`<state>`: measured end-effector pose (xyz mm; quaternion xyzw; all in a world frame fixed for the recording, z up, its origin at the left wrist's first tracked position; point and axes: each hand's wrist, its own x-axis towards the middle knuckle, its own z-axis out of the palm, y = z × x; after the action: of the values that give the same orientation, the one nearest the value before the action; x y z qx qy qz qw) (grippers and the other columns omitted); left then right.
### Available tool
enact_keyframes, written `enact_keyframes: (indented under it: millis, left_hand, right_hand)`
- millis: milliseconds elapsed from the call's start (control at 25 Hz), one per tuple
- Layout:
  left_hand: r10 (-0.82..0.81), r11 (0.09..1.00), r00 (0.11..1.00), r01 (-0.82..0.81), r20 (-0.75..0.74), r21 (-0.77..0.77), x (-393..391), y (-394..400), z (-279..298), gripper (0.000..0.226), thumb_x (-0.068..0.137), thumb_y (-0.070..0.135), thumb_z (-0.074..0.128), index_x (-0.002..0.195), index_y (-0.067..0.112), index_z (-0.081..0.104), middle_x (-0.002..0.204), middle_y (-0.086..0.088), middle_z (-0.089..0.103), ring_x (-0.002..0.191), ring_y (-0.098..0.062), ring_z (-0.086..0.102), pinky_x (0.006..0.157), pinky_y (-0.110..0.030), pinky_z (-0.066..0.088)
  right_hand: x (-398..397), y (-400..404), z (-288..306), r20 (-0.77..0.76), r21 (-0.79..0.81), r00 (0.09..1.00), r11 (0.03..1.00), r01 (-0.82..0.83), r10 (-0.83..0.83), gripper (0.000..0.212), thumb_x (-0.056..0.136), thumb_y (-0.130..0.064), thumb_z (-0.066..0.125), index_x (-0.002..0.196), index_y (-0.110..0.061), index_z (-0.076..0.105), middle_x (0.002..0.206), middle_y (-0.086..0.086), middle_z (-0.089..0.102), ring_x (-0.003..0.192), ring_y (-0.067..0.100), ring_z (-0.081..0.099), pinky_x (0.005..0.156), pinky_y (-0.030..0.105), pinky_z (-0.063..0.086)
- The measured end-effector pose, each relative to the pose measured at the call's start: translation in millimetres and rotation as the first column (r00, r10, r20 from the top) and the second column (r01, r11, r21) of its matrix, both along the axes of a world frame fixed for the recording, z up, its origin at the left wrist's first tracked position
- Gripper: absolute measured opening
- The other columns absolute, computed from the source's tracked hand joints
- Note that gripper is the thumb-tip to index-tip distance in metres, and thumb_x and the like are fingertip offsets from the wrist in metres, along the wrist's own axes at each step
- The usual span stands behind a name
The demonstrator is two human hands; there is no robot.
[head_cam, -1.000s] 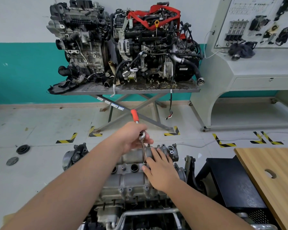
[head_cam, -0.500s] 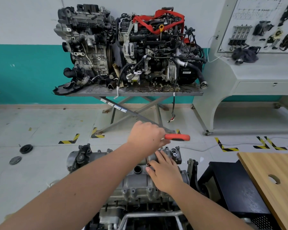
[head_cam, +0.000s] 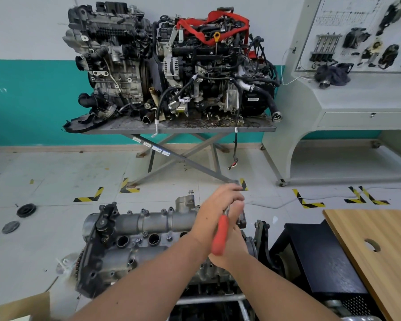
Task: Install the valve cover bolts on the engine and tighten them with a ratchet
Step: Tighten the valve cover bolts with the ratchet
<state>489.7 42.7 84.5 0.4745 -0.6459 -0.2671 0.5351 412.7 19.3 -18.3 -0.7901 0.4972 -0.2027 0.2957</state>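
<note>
Workshop floor, grey tiles with yellow-black corner markings; teal band along the far wall. Notes from the hands outward.

Left hand [head_cam: 214, 213]: wrapped over the head end of the ratchet [head_cam: 220, 235], fingers curled around it. Purpose, as I judge it: keep the socket pressed square on the bolt so it does not ride off. The red handle trails back toward 6 o'clock, pointing at my chest.

Right hand [head_cam: 233, 247]: sits just under and behind the handle, largely hidden by it and by my left wrist. I cannot tell whether it grasps anything or only steadies against the cover.

Valve cover [head_cam: 148, 224]: directly below both hands, on the engine [head_cam: 116, 256] in front of me. The bolt being worked is at the cover's 3 o'clock end, hidden under my fingers. Several small bolt heads show along the far edge toward 9 o'clock; whether they are tight cannot be read from here.

Judgement: mid-tightening on one bolt, others likely to follow.

Outward: wooden table [head_cam: 380, 246] at 3 o'clock. Two display engines [head_cam: 171, 66] on a scissor stand [head_cam: 183, 156] at 12 o'clock. Parts board [head_cam: 361, 35] at 2 o'clock. Two dark discs [head_cam: 26, 210] on the floor at 9 o'clock.
</note>
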Motion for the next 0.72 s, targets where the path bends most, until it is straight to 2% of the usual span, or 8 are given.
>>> enact_keyframes:
  millis: [40, 80, 120, 240, 360, 480, 600, 720]
  left_hand:
    - [0.003, 0.99, 0.983, 0.022, -0.186, 0.136, -1.8, -0.2, 4.6, 0.033, 0.097, 0.042, 0.042, 0.097, 0.024, 0.07, 0.121, 0.013, 0.066, 0.107, -0.005, 0.063, 0.093, -0.026, 0.051]
    - [0.042, 0.976, 0.953, 0.026, -0.299, 0.218, -3.7, -0.1, 9.4, 0.034, 0.096, 0.047, 0.041, 0.096, 0.031, 0.071, 0.114, 0.016, 0.069, 0.099, -0.004, 0.066, 0.086, -0.025, 0.053]
    - [0.09, 0.959, 0.931, 0.014, -0.353, 0.282, -3.3, -2.3, 11.0, 0.036, 0.094, 0.051, 0.04, 0.094, 0.035, 0.073, 0.106, 0.013, 0.072, 0.091, -0.005, 0.069, 0.08, -0.025, 0.054]
    - [0.204, 0.903, 0.837, 0.038, -0.507, 0.427, 8.1, -18.0, 13.0, 0.039, 0.1, 0.046, 0.039, 0.097, 0.021, 0.068, 0.094, -0.002, 0.076, 0.076, -0.014, 0.07, 0.076, -0.031, 0.051]
    - [0.291, 0.832, 0.727, 0.128, -0.622, 0.54, 22.4, -27.5, 28.5, 0.02, 0.102, 0.026, 0.045, 0.099, 0.011, 0.057, 0.074, -0.007, 0.074, 0.065, -0.019, 0.07, 0.061, -0.03, 0.042]
    - [0.259, 0.711, 0.846, 0.16, -0.466, 0.685, 44.8, -33.3, 46.7, 0.017, 0.1, 0.019, 0.048, 0.087, 0.012, 0.057, 0.058, -0.001, 0.065, 0.065, -0.018, 0.072, 0.063, -0.031, 0.041]
    - [0.015, 0.631, 0.995, 0.07, -0.102, 0.772, 60.6, -35.2, 68.3, 0.016, 0.098, 0.015, 0.05, 0.082, 0.015, 0.053, 0.059, 0.001, 0.063, 0.07, -0.018, 0.071, 0.062, -0.028, 0.043]
    - [-0.219, 0.692, 0.893, -0.142, 0.393, 0.708, 64.0, -45.2, 85.8, 0.013, 0.093, 0.018, 0.058, 0.082, 0.013, 0.053, 0.073, -0.006, 0.064, 0.066, -0.022, 0.059, 0.062, -0.03, 0.042]
  right_hand:
    - [-0.9, 2.6, 6.6, -0.097, -0.098, 0.995, 0.994, -0.04, 0.03, 0.06, 0.096, -0.029, 0.044, 0.152, -0.016, 0.027, 0.156, 0.009, 0.033, 0.145, 0.027, 0.028, 0.12, 0.044, 0.026]
    - [-1.2, 3.4, 6.3, -0.321, -0.179, 0.945, 0.976, -0.126, 0.064, 0.063, 0.096, -0.03, 0.043, 0.155, -0.021, 0.023, 0.159, 0.003, 0.028, 0.147, 0.023, 0.021, 0.121, 0.045, 0.019]
    - [-2.8, -1.1, 2.4, -0.39, -0.192, 0.919, 0.971, -0.143, 0.058, 0.062, 0.097, -0.033, 0.039, 0.156, -0.025, 0.021, 0.161, -0.001, 0.024, 0.149, 0.02, 0.013, 0.121, 0.044, 0.014]
    - [-6.3, -4.4, 2.4, -0.458, -0.176, 0.887, 0.972, -0.154, 0.057, 0.057, 0.101, -0.045, 0.025, 0.154, -0.026, 0.028, 0.166, -0.005, 0.009, 0.152, 0.015, -0.004, 0.122, 0.042, 0.008]
    - [-3.6, -1.3, 4.6, -0.478, -0.14, 0.876, 0.979, -0.146, 0.063, 0.058, 0.102, -0.053, 0.016, 0.141, -0.025, 0.048, 0.167, -0.004, 0.002, 0.153, 0.015, -0.007, 0.122, 0.044, 0.007]
    - [-2.4, -1.1, 5.0, -0.481, -0.127, 0.875, 0.982, -0.142, 0.065, 0.054, 0.103, -0.054, 0.019, 0.131, -0.027, 0.055, 0.168, -0.005, 0.001, 0.153, 0.015, -0.006, 0.121, 0.044, 0.008]
    - [-3.2, 0.3, 5.6, -0.483, -0.106, 0.872, 0.984, -0.141, 0.073, 0.053, 0.102, -0.056, 0.018, 0.131, -0.029, 0.054, 0.168, -0.006, 0.001, 0.153, 0.016, -0.006, 0.121, 0.045, 0.009]
    - [-3.1, 0.2, 7.6, -0.476, -0.092, 0.876, 0.986, -0.142, 0.082, 0.054, 0.102, -0.057, 0.017, 0.131, -0.03, 0.054, 0.168, -0.006, 0.002, 0.153, 0.016, -0.005, 0.121, 0.046, 0.01]
